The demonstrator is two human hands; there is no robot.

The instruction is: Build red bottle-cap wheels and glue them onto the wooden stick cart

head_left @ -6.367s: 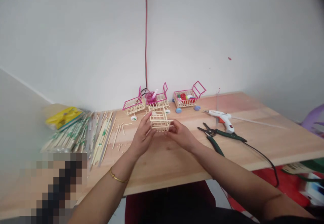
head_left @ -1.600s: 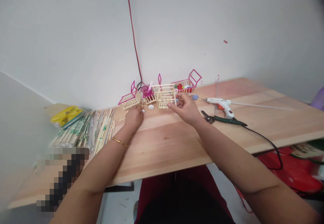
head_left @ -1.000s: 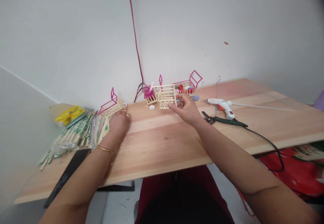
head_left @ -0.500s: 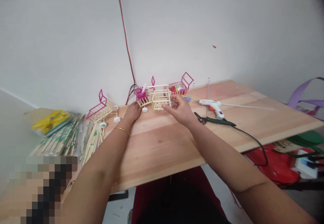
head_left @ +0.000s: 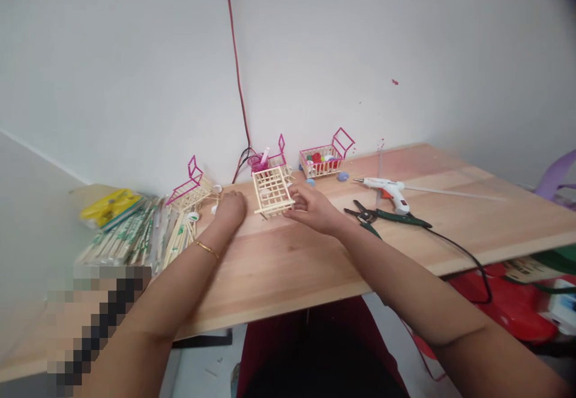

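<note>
My right hand pinches the right side of a small frame of pale wooden sticks, tilted with its crossed bars facing me. On the tabletop rests my left hand, fingers curled and mostly hidden; whether anything is inside I cannot make out. Just left of it stands a miniature stick cart with pink rim and handle, white bottle caps near its base. Behind the held frame is another pink-trimmed cart, partly hidden. A third cart, filled with small coloured pieces, has blue caps as wheels.
A white glue gun and green-handled pliers lie on the wooden table at right. Bundled sticks and a yellow packet sit left. A pink cup stands by the wall.
My right hand has lowered the stick frame toward me and tipped it. My left hand has drawn back from beside the middle cart, its fingers now curled. The camera view has shifted slightly.
</note>
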